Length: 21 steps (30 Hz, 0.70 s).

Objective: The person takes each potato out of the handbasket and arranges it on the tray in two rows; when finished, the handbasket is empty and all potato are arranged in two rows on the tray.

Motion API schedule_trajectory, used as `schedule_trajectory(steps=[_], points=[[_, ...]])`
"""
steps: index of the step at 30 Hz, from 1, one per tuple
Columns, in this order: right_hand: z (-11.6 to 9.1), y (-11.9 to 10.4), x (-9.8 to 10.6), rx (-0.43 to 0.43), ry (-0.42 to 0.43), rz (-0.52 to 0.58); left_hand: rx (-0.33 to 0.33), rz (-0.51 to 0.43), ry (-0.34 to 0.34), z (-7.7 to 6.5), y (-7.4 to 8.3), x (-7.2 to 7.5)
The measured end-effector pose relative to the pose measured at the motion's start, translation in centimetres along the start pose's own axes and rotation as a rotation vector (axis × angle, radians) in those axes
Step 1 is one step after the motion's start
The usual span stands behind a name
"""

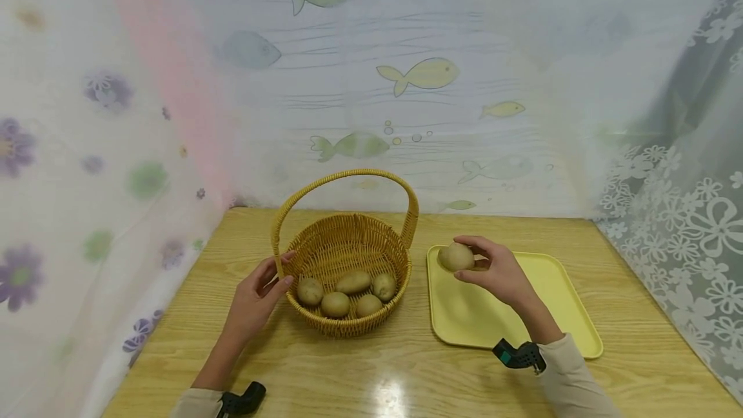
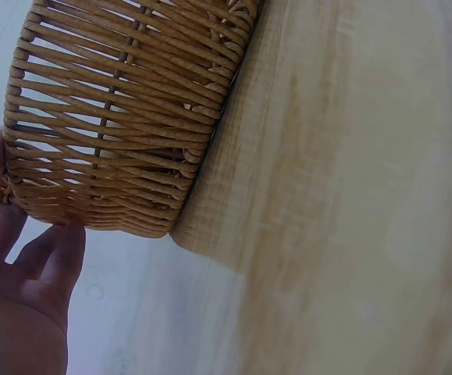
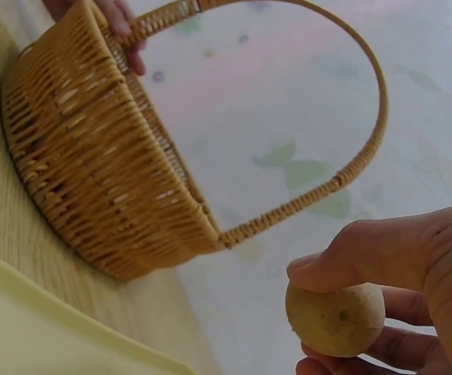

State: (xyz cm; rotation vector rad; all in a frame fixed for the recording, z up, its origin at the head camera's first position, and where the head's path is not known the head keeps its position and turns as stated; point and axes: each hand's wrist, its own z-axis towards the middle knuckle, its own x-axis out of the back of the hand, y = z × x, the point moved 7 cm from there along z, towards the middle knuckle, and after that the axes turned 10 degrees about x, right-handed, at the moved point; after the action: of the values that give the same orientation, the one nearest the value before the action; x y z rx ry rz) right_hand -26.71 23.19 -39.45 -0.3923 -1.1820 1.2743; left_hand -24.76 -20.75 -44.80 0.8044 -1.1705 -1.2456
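A wicker basket (image 1: 348, 324) with a tall arched handle stands on the table, several potatoes (image 1: 335, 305) lying together at its near side. My left hand (image 1: 259, 295) grips the basket's left rim at the foot of the handle, thumb in front and fingers reaching over the edge. In the left wrist view, fingertips (image 2: 68, 254) touch the woven wall. Over the back left part of a yellow tray (image 1: 464, 334), my right hand (image 1: 499, 271) pinches a potato (image 1: 456, 257) between thumb and fingers. The right wrist view shows this potato (image 3: 336, 319) clearly.
The wooden table (image 1: 278, 379) carries the basket left of the tray, with a narrow gap between them. A fish-patterned curtain (image 1: 360, 82) hangs behind the table's back edge. A flowered sheet (image 1: 75, 211) is at the left and a lace one (image 1: 685, 263) at the right.
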Motion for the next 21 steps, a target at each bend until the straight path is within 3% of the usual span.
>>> schedule_trajectory(steps=[21], points=[[-1.5, 1.9, 3.1, -0.064, 0.056, -0.086, 0.002, -0.004, -0.004, 0.0, -0.2, 0.1]])
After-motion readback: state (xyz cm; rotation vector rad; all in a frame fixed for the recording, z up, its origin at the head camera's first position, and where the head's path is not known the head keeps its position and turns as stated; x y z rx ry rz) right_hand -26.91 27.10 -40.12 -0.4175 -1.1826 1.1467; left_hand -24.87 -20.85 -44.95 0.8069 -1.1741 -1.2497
